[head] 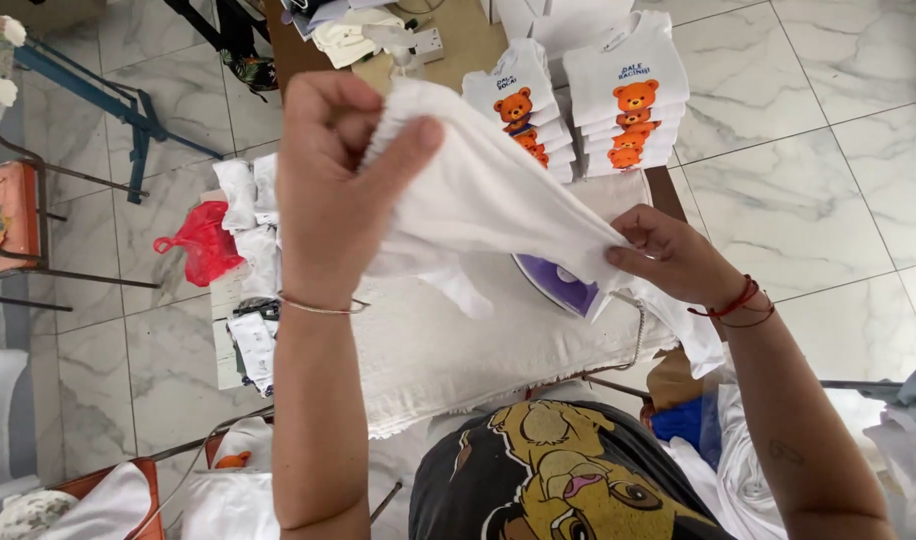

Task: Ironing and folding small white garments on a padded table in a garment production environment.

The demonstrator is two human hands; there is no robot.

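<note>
We hold a small white cotton garment up in the air between our two hands, above the padded white ironing tabletop. Our left hand is raised high, its fingers pinched shut over a bunched edge of the cloth, thumb pressed along the top; our right hand sits lower, fingers closed on the opposite end. The garment's long axis runs on a slant, from the upper left down to the lower right, and a loose flap hangs free beneath it. To do this well, we judge, both grips should stay firm and the pull even, so the fabric stretches flat without twisting. A purple iron rests just under the cloth, partly hidden. Beyond lie two stacks of folded white shirts printed with orange bears, and a red plastic bag sits on the marble floor.
</note>
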